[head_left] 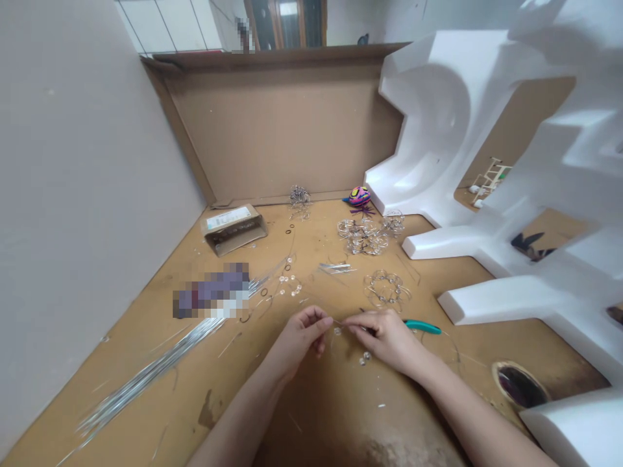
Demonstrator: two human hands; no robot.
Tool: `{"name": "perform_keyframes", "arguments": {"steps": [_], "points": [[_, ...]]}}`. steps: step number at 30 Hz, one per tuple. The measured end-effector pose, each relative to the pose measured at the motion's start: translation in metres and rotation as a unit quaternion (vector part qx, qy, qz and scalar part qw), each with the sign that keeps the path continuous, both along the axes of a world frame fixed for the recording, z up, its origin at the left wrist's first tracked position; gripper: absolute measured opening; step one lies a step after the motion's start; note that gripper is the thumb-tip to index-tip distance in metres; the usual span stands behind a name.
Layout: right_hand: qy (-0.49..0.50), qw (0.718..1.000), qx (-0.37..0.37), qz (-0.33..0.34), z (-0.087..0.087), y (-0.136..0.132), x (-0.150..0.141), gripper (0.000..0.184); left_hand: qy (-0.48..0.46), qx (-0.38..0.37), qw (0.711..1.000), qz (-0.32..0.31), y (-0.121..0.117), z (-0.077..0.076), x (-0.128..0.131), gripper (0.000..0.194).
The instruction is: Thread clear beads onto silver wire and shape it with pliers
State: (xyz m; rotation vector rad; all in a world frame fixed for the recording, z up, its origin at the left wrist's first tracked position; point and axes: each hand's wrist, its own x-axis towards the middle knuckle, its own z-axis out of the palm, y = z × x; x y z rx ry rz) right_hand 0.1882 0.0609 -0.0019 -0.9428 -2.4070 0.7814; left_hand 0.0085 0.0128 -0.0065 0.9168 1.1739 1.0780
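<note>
My left hand (307,332) is closed, with thumb and forefinger pinching one end of a short thin wire (337,322). My right hand (382,334) faces it, its fingertips closed on the other end. A clear bead (337,331) shows just below the wire; whether it is threaded on I cannot tell. Teal-handled pliers (422,325) stick out from behind my right hand, their jaws mostly hidden. Several loose clear beads (365,358) lie below that hand. Beyond it is a ring of looped wire with beads (387,289).
A long bundle of silvery wires (165,363) runs along the left. Cut wires (335,267), more beads (291,285) and beaded wire pieces (363,237) lie ahead. An open small carton (236,227) is at back left; white foam packing (491,301) borders the right.
</note>
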Motion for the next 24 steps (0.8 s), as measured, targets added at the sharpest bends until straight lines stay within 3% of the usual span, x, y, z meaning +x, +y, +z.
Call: {"name": "perform_keyframes", "arguments": {"steps": [9, 13, 19, 24], "points": [[0.019, 0.997, -0.076, 0.002, -0.0031, 0.0007, 0.0026, 0.025, 0.012, 0.011, 1.0, -0.007, -0.0002, -0.0005, -0.0005, 0.025], [0.018, 0.997, -0.078, -0.01, -0.0072, 0.0025, 0.0026, 0.025, -0.012, -0.003, 1.0, -0.009, -0.0006, -0.0006, 0.0022, 0.024], [-0.004, 0.999, -0.029, -0.03, -0.0049, 0.001, 0.0015, 0.026, -0.072, -0.035, 0.997, 0.008, -0.0009, -0.0023, 0.0043, 0.022], [-0.022, 0.998, 0.066, -0.006, -0.0003, -0.0011, 0.0047, 0.027, -0.202, -0.104, 0.974, 0.0, 0.0011, -0.005, 0.0003, 0.017]]}}
